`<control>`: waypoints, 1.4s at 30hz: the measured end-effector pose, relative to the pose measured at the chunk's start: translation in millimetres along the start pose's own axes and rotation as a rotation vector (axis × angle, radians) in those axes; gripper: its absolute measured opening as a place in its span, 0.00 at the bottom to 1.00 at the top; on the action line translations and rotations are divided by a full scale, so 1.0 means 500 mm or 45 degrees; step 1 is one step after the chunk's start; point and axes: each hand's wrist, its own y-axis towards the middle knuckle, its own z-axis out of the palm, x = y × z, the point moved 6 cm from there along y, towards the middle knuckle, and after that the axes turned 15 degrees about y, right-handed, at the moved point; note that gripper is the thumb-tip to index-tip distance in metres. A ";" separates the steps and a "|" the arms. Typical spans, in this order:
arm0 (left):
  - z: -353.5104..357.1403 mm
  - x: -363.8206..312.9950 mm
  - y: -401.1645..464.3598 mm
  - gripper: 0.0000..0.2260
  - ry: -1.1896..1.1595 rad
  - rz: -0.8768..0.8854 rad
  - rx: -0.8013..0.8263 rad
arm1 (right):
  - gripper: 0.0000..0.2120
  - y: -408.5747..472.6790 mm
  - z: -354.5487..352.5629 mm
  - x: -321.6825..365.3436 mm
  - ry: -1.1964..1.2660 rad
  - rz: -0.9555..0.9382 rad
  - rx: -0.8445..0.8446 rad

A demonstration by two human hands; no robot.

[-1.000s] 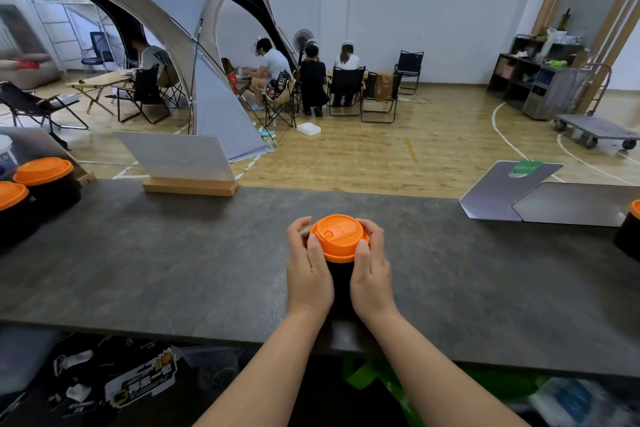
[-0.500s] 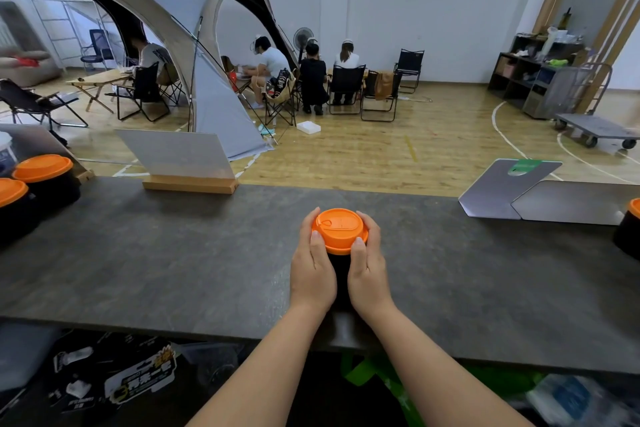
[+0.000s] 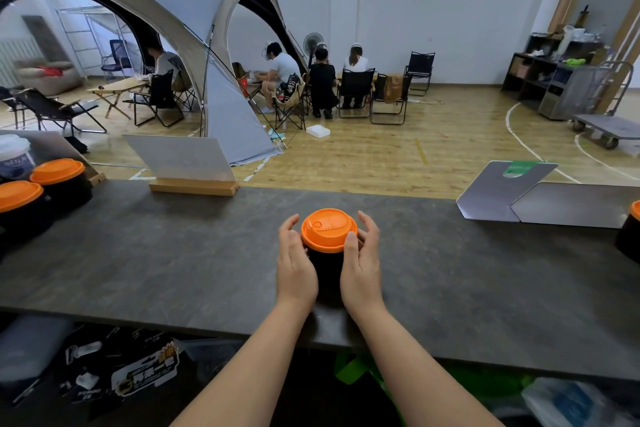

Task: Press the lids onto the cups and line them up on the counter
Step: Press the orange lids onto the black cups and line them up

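Note:
A black cup [image 3: 327, 274] with an orange lid [image 3: 329, 229] stands in the middle of the dark counter [image 3: 173, 253]. My left hand [image 3: 296, 263] and my right hand [image 3: 362, 267] flank it, palms against its sides. Both thumbs rest on the lid's rim, while the fingers curl away behind the lid with a small gap. Two more black cups with orange lids [image 3: 57, 172] [image 3: 19, 194] stand side by side at the counter's left end. Another lidded cup [image 3: 630, 236] is cut off at the right edge.
A white cup [image 3: 14, 156] stands behind the left cups. A sign in a wooden base [image 3: 187, 163] and grey folded panels [image 3: 519, 194] sit along the counter's far edge. Bags and packets lie below the near edge. People sit on chairs by a tent beyond.
My fingers, wrapped over the lid's edge before, have lifted off and spread apart. The cup with my hands has shifted slightly away from me on the counter.

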 end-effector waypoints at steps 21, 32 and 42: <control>-0.051 0.034 0.038 0.17 -0.282 -0.145 0.232 | 0.13 -0.005 0.079 0.039 0.212 -0.021 -0.219; -0.540 0.183 0.366 0.10 -0.431 -0.119 -0.171 | 0.14 0.032 0.699 -0.059 0.410 0.212 0.206; -0.663 0.313 0.554 0.27 -0.420 -0.263 -0.285 | 0.18 0.111 0.953 -0.143 0.283 0.358 0.238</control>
